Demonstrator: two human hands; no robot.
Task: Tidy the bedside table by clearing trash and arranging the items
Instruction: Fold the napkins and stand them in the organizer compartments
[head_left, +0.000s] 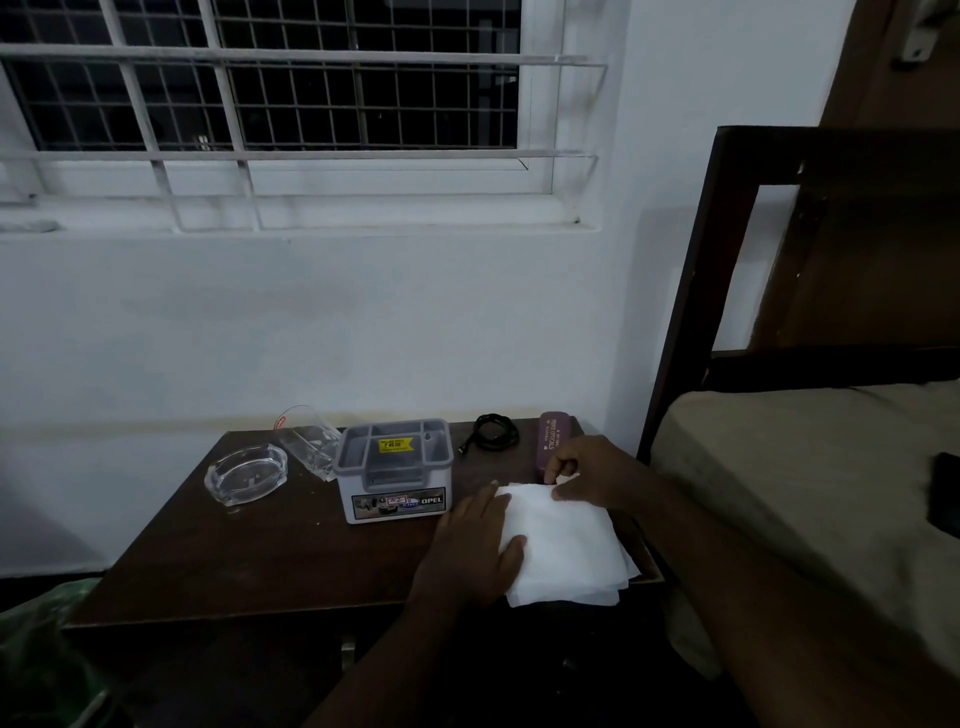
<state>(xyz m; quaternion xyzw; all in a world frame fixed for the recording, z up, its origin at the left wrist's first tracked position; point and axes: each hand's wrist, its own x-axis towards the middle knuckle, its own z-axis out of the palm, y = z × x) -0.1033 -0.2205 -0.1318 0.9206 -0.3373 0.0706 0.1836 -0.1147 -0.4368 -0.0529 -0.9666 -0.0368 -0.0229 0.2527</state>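
Head view: left hand (475, 540) flat on white cloth (563, 545) (folded); right hand (587, 473) pinches its far edge.

On the table (249, 561): 1 ashtray (245, 474), 1 glass (307, 439), 1 box (393, 470), 1 cable (492, 431), 1 case (554, 439), 1 cloth (563, 545), 2 hands — left hand (475, 545), right hand (589, 470)

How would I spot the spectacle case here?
Find the dark wooden bedside table under the window. At its back right corner, beside the coiled black cable, lies the spectacle case. It alone is long, maroon and printed with pale lettering.
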